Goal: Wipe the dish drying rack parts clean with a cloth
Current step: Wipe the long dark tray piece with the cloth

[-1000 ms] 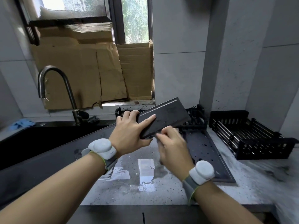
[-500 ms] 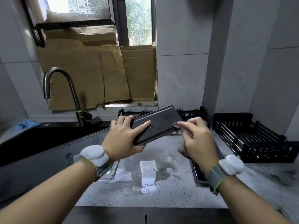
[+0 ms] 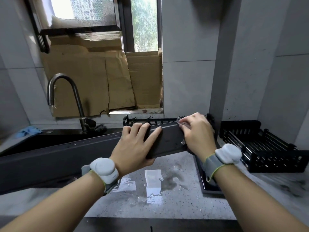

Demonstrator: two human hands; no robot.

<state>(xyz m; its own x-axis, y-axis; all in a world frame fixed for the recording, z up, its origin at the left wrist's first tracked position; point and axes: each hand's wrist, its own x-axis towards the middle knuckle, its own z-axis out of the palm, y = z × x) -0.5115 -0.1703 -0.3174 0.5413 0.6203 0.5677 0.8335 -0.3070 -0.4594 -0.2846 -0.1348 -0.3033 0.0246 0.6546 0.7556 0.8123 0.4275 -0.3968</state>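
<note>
I hold a flat dark rack panel (image 3: 168, 139) tilted above the wet counter. My left hand (image 3: 133, 146) grips its left end, fingers curled over the far edge and thumb underneath. My right hand (image 3: 197, 133) presses a small grey patterned cloth (image 3: 181, 122) against the panel's right end; most of the cloth is hidden under the palm. A black slatted rack basket (image 3: 260, 146) sits on the counter at the right. Another black rack piece (image 3: 142, 120) with prongs stands behind the panel by the wall.
A dark sink (image 3: 41, 139) with a curved steel faucet (image 3: 66, 97) lies to the left. A dark drain tray (image 3: 207, 183) lies under my right wrist. Puddles of water (image 3: 153, 185) cover the speckled counter. Cardboard (image 3: 103, 81) covers the window sill.
My right hand with the cloth has slid from the panel's near left part along to its far right end. The panel has tipped flatter, and the view has shifted slightly.
</note>
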